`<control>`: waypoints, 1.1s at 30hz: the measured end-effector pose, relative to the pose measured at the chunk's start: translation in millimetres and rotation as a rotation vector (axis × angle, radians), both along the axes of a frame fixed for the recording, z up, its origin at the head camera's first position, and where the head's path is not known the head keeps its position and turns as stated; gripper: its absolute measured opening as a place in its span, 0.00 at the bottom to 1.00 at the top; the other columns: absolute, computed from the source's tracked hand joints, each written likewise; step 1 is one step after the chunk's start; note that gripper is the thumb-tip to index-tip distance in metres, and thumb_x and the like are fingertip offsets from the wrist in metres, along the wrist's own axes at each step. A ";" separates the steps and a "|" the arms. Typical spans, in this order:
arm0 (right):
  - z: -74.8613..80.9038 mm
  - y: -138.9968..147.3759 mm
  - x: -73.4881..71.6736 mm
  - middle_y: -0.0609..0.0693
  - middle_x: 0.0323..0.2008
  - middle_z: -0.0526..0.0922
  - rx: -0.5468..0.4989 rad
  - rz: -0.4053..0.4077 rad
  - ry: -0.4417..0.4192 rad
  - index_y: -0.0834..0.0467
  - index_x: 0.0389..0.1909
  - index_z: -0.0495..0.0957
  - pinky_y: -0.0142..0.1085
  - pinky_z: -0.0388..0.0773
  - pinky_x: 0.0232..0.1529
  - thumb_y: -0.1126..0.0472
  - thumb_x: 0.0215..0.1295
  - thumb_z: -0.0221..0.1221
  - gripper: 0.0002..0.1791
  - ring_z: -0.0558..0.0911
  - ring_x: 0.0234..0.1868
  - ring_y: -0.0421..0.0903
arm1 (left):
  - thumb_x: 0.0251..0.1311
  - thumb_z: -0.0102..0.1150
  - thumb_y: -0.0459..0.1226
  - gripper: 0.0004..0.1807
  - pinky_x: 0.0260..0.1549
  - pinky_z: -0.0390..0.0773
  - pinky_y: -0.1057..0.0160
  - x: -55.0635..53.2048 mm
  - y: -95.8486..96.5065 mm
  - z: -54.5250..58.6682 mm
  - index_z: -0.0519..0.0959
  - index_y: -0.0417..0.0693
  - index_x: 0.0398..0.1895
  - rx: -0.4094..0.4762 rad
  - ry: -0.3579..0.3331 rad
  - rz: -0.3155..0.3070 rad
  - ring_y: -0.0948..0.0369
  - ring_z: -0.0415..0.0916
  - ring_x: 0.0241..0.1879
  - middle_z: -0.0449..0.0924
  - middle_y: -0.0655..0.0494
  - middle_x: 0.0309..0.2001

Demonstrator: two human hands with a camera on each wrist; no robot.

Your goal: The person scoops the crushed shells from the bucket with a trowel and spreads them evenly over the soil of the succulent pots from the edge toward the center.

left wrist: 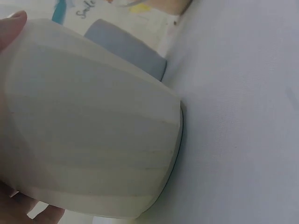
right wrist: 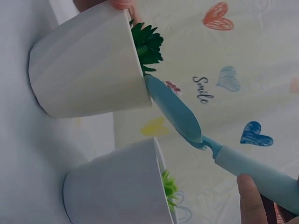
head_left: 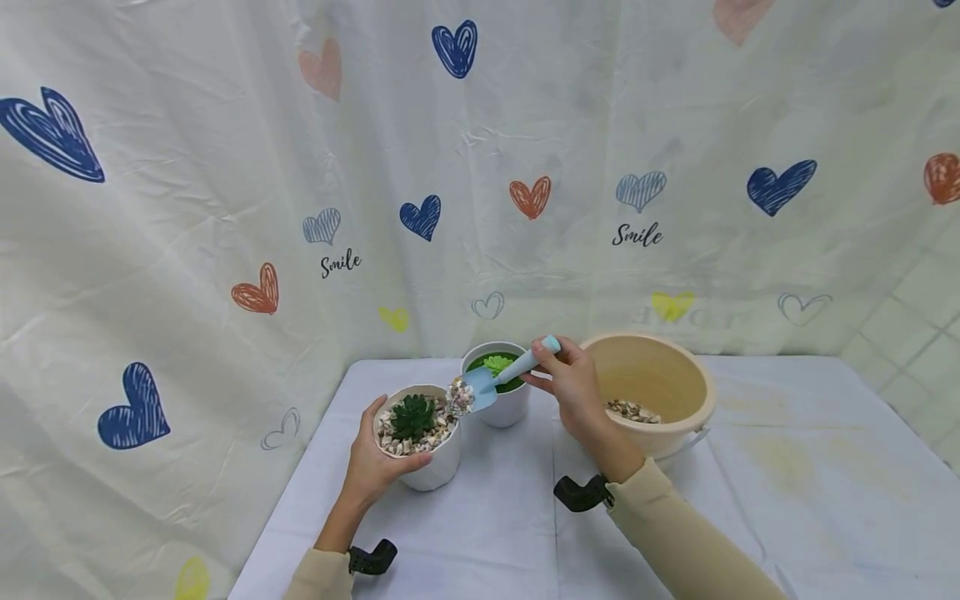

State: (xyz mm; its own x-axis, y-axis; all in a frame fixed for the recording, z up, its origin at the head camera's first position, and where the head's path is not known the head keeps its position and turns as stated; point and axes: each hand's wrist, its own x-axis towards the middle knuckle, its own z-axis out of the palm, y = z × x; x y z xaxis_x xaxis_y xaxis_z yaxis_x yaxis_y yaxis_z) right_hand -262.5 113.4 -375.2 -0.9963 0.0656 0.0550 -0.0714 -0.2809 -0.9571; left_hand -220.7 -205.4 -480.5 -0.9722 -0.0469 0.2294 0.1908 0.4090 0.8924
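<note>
My left hand (head_left: 377,462) grips a white pot (head_left: 437,468) round its rim, thumb on the near side. Inside the pot a dark green succulent (head_left: 413,417) stands among pale pebbles (head_left: 400,445). By its handle, my right hand (head_left: 573,387) holds a small light-blue trowel (head_left: 480,387). A heap of small stones (head_left: 460,397) lies on the trowel's blade, whose tip is at the pot's right rim. In the right wrist view the trowel (right wrist: 175,109) slopes toward that pot (right wrist: 88,65). In the left wrist view the pot's side (left wrist: 93,116) fills much of the picture.
Just behind the trowel stands a second white pot (head_left: 504,410) with a bright green plant (head_left: 498,364). A cream bucket (head_left: 686,425) at the right holds some pebbles (head_left: 633,411). A white cloth (head_left: 510,517) covers the table, and a heart-printed curtain (head_left: 465,133) hangs behind.
</note>
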 end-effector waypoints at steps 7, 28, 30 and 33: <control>0.2 -3.1 1.2 0.47 0.40 0.77 0.034 0.005 0.016 0.67 0.53 0.75 0.39 0.87 0.45 0.58 0.75 0.59 0.16 0.84 0.42 0.43 | 0.37 0.86 0.40 0.66 0.64 0.70 0.43 -3.1 -3.5 0.2 0.52 0.62 0.80 0.040 -0.013 -0.052 0.45 0.66 0.72 0.64 0.48 0.75; 3.4 -7.0 6.6 0.48 0.42 0.77 0.072 0.017 0.075 0.64 0.52 0.78 0.42 0.87 0.46 0.60 0.74 0.61 0.13 0.84 0.42 0.43 | 0.42 0.82 0.32 0.65 0.56 0.75 0.71 -9.9 -15.2 0.7 0.50 0.63 0.81 0.142 -0.057 -0.198 0.47 0.63 0.71 0.59 0.48 0.76; 3.7 -7.5 7.0 0.48 0.42 0.78 0.079 0.018 0.080 0.64 0.52 0.78 0.42 0.87 0.46 0.60 0.74 0.61 0.13 0.84 0.43 0.43 | 0.43 0.82 0.32 0.65 0.56 0.76 0.71 -10.6 -16.7 1.0 0.50 0.62 0.81 0.152 -0.064 -0.221 0.47 0.63 0.70 0.59 0.48 0.76; 4.5 -8.2 8.2 0.48 0.43 0.78 0.092 0.017 0.084 0.64 0.53 0.78 0.42 0.87 0.46 0.60 0.73 0.61 0.14 0.84 0.43 0.44 | 0.43 0.82 0.31 0.65 0.56 0.76 0.70 -12.3 -19.0 1.1 0.49 0.60 0.82 0.162 -0.064 -0.254 0.48 0.62 0.70 0.58 0.47 0.76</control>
State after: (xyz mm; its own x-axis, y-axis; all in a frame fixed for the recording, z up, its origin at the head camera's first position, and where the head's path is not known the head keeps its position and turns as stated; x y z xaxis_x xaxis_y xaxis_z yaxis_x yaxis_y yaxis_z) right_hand -254.3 105.2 -370.7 -0.9889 0.0397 0.1432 -0.1482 -0.1936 -0.9698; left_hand -233.0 -224.4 -479.4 -0.9699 0.1682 0.1763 0.2095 0.2067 0.9557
